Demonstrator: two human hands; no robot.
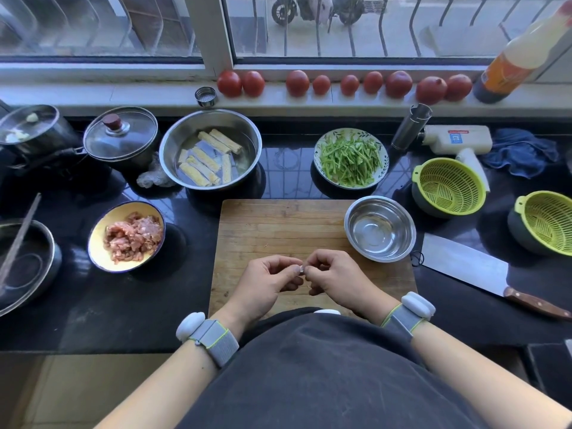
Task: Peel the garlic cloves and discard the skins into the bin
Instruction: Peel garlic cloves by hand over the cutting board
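Both hands, left hand and right hand, are pinching a small white garlic clove above the wooden chopping board. An empty round steel bowl is sitting on the board's right corner, and a broad steel cleaver is lying beside it on the black worktop.

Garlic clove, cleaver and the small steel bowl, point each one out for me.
garlic clove (301, 269), head view, white tip showing between the fingertips.
cleaver (464, 264), head view, middle of the blade.
small steel bowl (353, 213), head view, left rim.

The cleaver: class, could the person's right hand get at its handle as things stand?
Probably yes. The cleaver lies uncovered on the counter, handle toward the person, nothing between. But the right hand is pinching a garlic clove together with the left hand.
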